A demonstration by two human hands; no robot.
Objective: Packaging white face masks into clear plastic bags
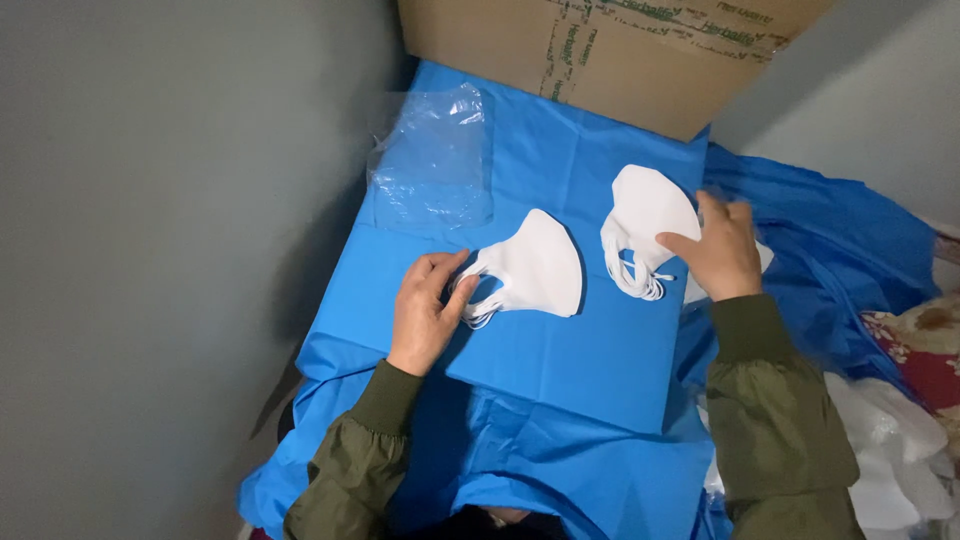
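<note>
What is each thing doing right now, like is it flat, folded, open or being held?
Left mask stack: folded, flat on the cloth, ear loops pinched by the left hand.
Right mask stack: folded, lying flat, right hand resting on its edge.
Clear plastic bag: crinkled, lying flat, untouched.
Blue cloth: spread out, wrinkled at the sides.
Cardboard box: taped; top out of view.

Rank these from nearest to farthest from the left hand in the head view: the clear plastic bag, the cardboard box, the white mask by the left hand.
1. White mask, touching the left hand at its loops.
2. Clear plastic bag, farther up on the blue sheet.
3. Cardboard box, at the top edge.
</note>
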